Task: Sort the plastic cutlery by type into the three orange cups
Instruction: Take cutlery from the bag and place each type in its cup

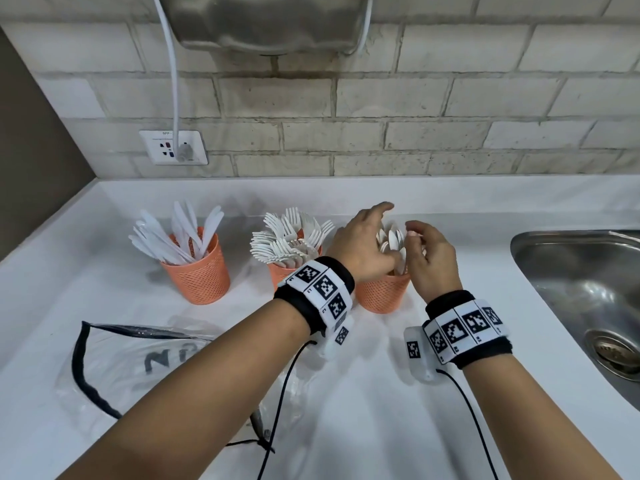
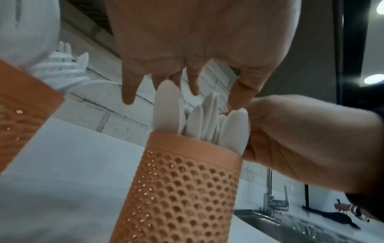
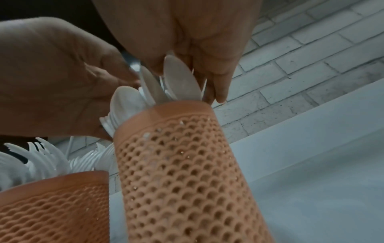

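Risk item: the light mesh spoon cup [image 1: 382,294], standing on the white counter [image 1: 346,393], is liable to be tipping if either hand is snagging a bowl. Both the left hand [image 1: 363,244] and the right hand [image 1: 431,254] are working loosely among the white spoons [image 1: 393,239]; whether either is actually pinching one, I cannot tell. Leftward, the fork cup [image 1: 282,271] and knife cup [image 1: 197,275] are standing full.

Fork cup [image 1: 281,271] crowds the spoon cup [image 1: 381,294]; right side open
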A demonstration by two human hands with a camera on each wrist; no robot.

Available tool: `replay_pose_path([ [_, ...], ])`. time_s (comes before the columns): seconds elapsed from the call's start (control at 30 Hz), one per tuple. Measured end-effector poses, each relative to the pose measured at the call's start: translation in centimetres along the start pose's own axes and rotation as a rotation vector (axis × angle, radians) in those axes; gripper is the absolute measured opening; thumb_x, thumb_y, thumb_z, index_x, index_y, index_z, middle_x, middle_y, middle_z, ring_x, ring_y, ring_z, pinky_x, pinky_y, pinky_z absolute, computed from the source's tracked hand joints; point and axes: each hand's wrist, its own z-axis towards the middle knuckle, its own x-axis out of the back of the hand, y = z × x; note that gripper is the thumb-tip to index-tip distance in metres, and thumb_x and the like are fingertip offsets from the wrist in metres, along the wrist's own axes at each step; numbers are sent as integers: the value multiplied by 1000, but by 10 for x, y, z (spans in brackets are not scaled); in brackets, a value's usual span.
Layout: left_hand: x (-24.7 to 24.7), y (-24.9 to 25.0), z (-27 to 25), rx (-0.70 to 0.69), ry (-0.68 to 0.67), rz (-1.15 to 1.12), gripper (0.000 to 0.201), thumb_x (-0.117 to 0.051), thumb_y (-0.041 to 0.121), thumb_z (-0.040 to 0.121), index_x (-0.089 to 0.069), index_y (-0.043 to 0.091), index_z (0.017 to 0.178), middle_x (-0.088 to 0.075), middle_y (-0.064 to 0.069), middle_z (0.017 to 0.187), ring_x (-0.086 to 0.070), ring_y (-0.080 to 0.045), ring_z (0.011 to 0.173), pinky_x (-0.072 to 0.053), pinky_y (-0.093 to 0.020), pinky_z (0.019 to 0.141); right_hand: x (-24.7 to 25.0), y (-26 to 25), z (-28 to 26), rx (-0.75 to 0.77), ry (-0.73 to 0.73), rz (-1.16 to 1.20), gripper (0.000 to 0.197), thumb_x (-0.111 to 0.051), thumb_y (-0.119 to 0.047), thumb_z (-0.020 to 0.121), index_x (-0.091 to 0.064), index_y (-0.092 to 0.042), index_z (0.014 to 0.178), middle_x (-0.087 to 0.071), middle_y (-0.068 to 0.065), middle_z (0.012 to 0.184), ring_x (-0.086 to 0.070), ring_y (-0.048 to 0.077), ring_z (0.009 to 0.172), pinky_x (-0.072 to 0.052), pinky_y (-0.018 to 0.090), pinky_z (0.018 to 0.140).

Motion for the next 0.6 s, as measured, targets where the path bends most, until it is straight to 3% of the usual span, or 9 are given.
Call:
replay_pose_path([
  [0.07, 2, 3, -4, -93, 51, -78, 59, -63, 16, 78, -44, 25, 133, -51, -4, 133, -51, -16, 119, -38, -22, 100, 3, -1, -3, 39, 71, -13, 36, -44, -22, 83, -62, -1, 107, -64, 18, 106, -55, 16, 84, -41, 24, 77],
  [0.17, -2, 4, -7, -124, 67, -35, 28, -59, 11, 86, -66, 12, 113, -62, -5, 123, -58, -15, 111, -39, -16, 98, 2, 0, -7, 53, 121, -24, 25, -52, -14, 83, -67, -1, 98, -65, 19, 97, -55, 17, 75, -43, 25, 71],
  [0.23, -5, 1, -7, -86, 57, -16, 23, -59, 7, 87, -70, 7, 106, -64, -7, 123, -58, -16, 115, -34, -12, 98, 0, 2, -7, 35, 116, -26, 19, -56, -6, 84, -68, -1, 99, -66, 18, 98, -54, 16, 76, -43, 15, 68],
  [0.3, -6, 0, -9, -72, 49, -5, 24, -58, 6, 87, -69, 7, 108, -62, -6, 128, -55, -15, 120, -31, -8, 97, -2, 2, -8, 17, 96, -40, 22, -56, -4, 85, -67, -2, 104, -65, 16, 101, -53, 14, 80, -38, 1, 65],
  [0.33, -5, 1, -10, -66, 37, 3, 26, -57, 5, 88, -68, 9, 110, -60, -5, 130, -54, -14, 122, -30, -8, 98, -2, 2, -8, 3, 83, -43, 23, -56, -4, 86, -66, -2, 106, -65, 16, 103, -54, 14, 82, -37, -1, 64],
  [0.4, -1, 4, -13, -40, -16, -3, 30, -53, 4, 88, -66, 11, 115, -57, -3, 133, -53, -14, 124, -33, -11, 100, 1, -1, -8, -40, 54, -30, 25, -56, -9, 87, -64, -3, 111, -64, 16, 108, -57, 19, 86, -40, 4, 69],
  [0.47, 11, 14, -18, -8, -67, -70, 33, -54, 6, 88, -64, 15, 118, -59, -3, 130, -57, -18, 118, -41, -18, 98, 7, -8, -11, -68, 47, -33, 29, -55, -14, 88, -60, -5, 115, -61, 16, 115, -60, 27, 95, -43, 21, 78],
  [0.6, 63, 38, -41, -46, -41, -189, 35, -61, 17, 87, -59, 22, 122, -59, 4, 129, -60, -16, 107, -46, -26, 95, 21, -36, -31, 45, 163, -107, 35, -52, -19, 80, -59, -8, 112, -55, 16, 116, -54, 33, 104, -43, 34, 89],
])
